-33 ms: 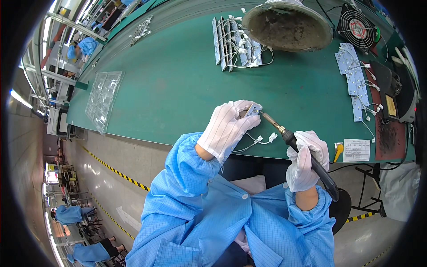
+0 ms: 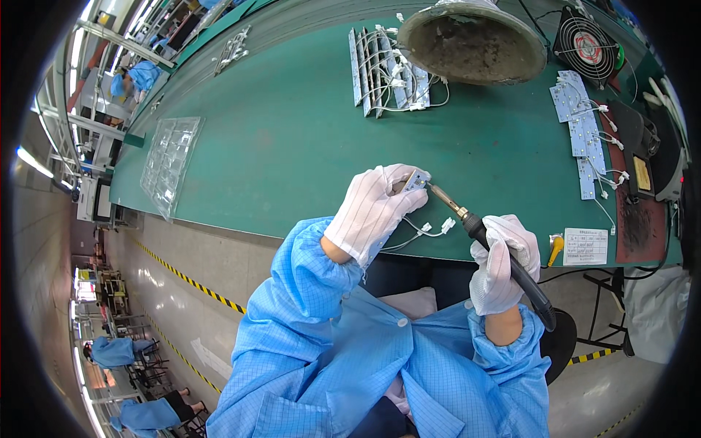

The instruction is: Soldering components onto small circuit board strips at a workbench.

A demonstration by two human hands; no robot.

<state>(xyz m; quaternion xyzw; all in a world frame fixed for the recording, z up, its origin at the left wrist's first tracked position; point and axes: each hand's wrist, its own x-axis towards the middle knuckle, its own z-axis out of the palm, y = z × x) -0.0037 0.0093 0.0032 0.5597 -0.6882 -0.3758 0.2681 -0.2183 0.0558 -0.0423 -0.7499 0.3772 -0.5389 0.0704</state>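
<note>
My left hand (image 2: 376,208), in a white striped glove, grips a narrow circuit board (image 2: 417,180) whose end shows beyond the fingertips; most of the board is covered by the hand. White wires with connectors (image 2: 431,228) hang below that hand at the table edge. Closed round the dark handle of a soldering iron (image 2: 467,217) is my right hand (image 2: 505,263), also gloved. The iron slants up to the left, its tip at the board's exposed end; whether it touches cannot be made out.
On the green table (image 2: 277,139) lie wired board strips (image 2: 380,73) under a fume hood (image 2: 473,44). At right are more wired boards (image 2: 584,139), a fan (image 2: 586,45), a soldering stand (image 2: 642,175) and a paper label (image 2: 585,247). A clear plastic tray (image 2: 171,160) sits left.
</note>
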